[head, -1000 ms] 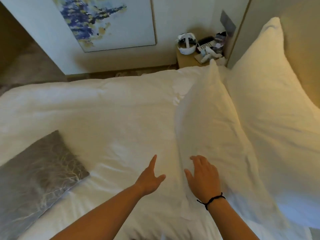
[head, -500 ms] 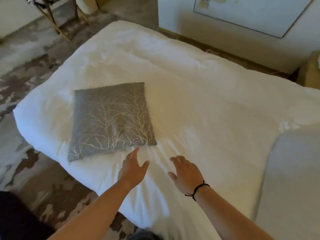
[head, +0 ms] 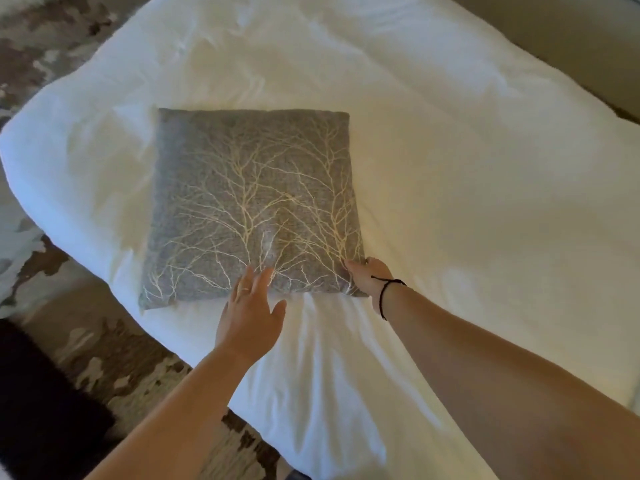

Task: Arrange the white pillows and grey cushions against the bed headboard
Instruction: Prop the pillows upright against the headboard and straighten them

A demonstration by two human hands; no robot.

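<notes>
A wide bed (head: 450, 168) dressed in a rumpled white duvet fills most of the view, with patchy brown-and-grey patterned floor (head: 52, 36) showing past its left edge and corner. On the duvet, near that corner, 1 grey cushion (head: 249, 202) lies flat (its face is woven with a pale, branching twig pattern), square to the viewer with its near edge towards the person. The left hand (head: 251, 313) reaches in from below, fingers spread and extended, the fingertips resting on or just over the cushion's near edge around its middle; it is open and has not closed on anything, and a thin ring shows on 1 finger. The right hand (head: 369, 277) is at the cushion's near right corner, its fingers curled round and tucked at the edge of the fabric, taking hold of that corner; a thin black cord bracelet (head: 386, 289) circles the wrist. The duvet creases in folds fanning out below the cushion, between the 2 forearms.
</notes>
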